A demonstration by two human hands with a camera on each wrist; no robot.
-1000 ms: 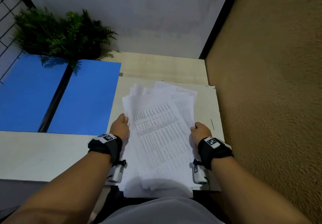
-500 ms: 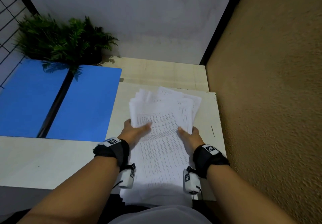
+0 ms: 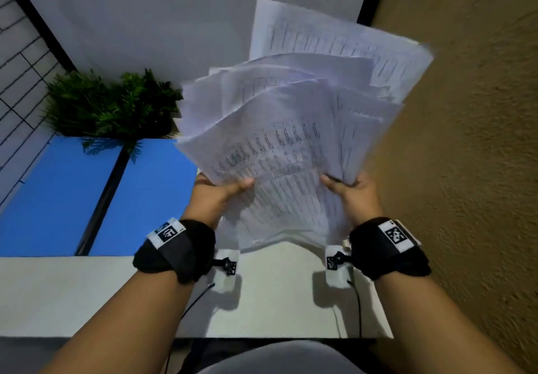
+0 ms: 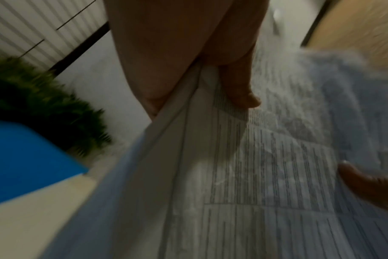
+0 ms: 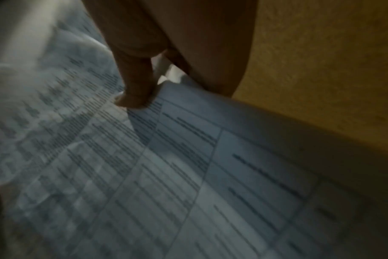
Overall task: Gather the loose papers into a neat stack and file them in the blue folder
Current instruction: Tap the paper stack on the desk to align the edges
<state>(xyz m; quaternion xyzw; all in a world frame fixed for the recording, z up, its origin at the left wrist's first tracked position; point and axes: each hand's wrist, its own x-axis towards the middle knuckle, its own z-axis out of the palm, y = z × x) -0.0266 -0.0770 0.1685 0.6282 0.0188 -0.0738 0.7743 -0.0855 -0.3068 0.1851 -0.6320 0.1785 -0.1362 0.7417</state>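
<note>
A fanned, uneven bundle of printed white papers (image 3: pixel 291 140) stands tilted up off the table, its lower edge near the tabletop. My left hand (image 3: pixel 221 190) grips its left edge, thumb on the front sheet. My right hand (image 3: pixel 349 190) grips the right edge the same way. In the left wrist view the thumb (image 4: pixel 239 87) presses on the papers (image 4: pixel 255 175); the right wrist view shows a thumb (image 5: pixel 135 91) on the printed sheets (image 5: pixel 166 175). The blue folder (image 3: pixel 58 199) lies open and flat at the left, with a dark spine down its middle.
A green potted plant (image 3: pixel 110 105) stands behind the folder. The pale table (image 3: pixel 276 301) ends at a textured tan wall (image 3: pixel 465 170) on the right and a white wall (image 3: pixel 160 24) behind. A wire grid (image 3: pixel 17 68) is at far left.
The papers lay flat on the table with my hands at their sides; both hands have since taken hold of them and lifted them upright and away from me.
</note>
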